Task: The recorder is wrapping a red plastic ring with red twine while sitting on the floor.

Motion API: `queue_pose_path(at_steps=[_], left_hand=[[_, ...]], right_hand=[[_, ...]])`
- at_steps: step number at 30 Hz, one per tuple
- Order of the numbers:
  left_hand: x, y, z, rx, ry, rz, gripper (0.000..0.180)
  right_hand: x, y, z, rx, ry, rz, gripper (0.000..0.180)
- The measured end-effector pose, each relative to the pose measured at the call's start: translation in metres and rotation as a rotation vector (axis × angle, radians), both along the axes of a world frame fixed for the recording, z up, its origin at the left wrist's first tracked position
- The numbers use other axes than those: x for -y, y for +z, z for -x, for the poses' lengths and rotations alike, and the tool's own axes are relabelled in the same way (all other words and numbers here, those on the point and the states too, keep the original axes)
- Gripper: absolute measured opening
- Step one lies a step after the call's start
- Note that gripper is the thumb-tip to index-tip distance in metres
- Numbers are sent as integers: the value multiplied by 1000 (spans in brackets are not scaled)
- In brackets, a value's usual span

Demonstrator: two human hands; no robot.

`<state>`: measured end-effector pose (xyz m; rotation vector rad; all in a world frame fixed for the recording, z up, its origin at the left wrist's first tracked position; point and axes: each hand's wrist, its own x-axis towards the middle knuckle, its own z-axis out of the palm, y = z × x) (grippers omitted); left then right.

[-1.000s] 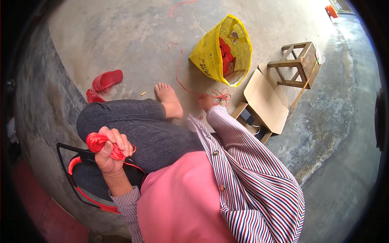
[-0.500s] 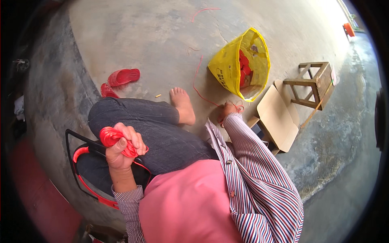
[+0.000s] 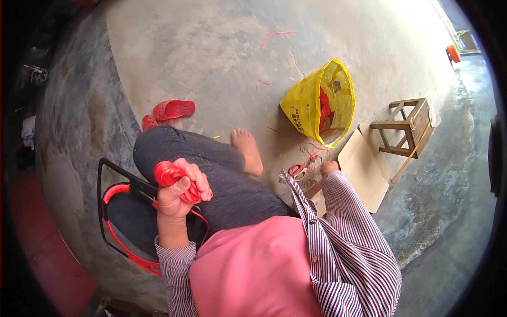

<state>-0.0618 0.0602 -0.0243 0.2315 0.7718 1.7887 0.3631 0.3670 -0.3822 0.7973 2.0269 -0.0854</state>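
Note:
My left hand [image 3: 179, 198] is closed around a bundle of coiled red cord [image 3: 168, 174], held above my thigh. A strand from it seems to run down toward a black frame with red edging [image 3: 132, 232] beside my leg. My right hand [image 3: 330, 167] is at the near edge of an opened cardboard box [image 3: 364, 169], and its fingers are mostly hidden behind the hand and sleeve. To its left on the floor lie red-handled scissors [image 3: 298, 171], among loose loops of red cord [image 3: 312, 158].
A yellow bag [image 3: 303, 105] with red material inside stands ahead, beyond the scissors. At the right is a wooden stool [image 3: 406, 127] with a thin stick [image 3: 412, 156] leaning by it. Red slippers [image 3: 177, 109] lie at the left. Cord scraps [image 3: 277, 35] are on the concrete floor.
My right hand has moved right and nearer, from the loose cord by the bag to the cardboard box, uncovering the scissors. My left hand still grips the cord bundle. The view has shifted slightly.

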Motion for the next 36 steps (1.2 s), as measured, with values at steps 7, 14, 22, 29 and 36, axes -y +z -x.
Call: queue_pose_path(at_steps=[7, 14, 22, 29, 36], left_hand=[[14, 13, -7, -38, 134, 120, 16], [54, 21, -10, -21, 283, 151, 16], [80, 27, -34, -101, 539, 108, 29], [97, 18, -41, -499, 668, 353, 7], [111, 20, -34, -240, 775, 174, 2]], right_hand=[[55, 110, 184, -1098, -1259, 676, 15], [114, 336, 317, -1384, -1001, 1493, 18], [190, 396, 355, -1202, -518, 1613, 22], [229, 396, 360, -1132, -365, 1558, 23], [237, 397, 360, -1172, -167, 1375, 18]])
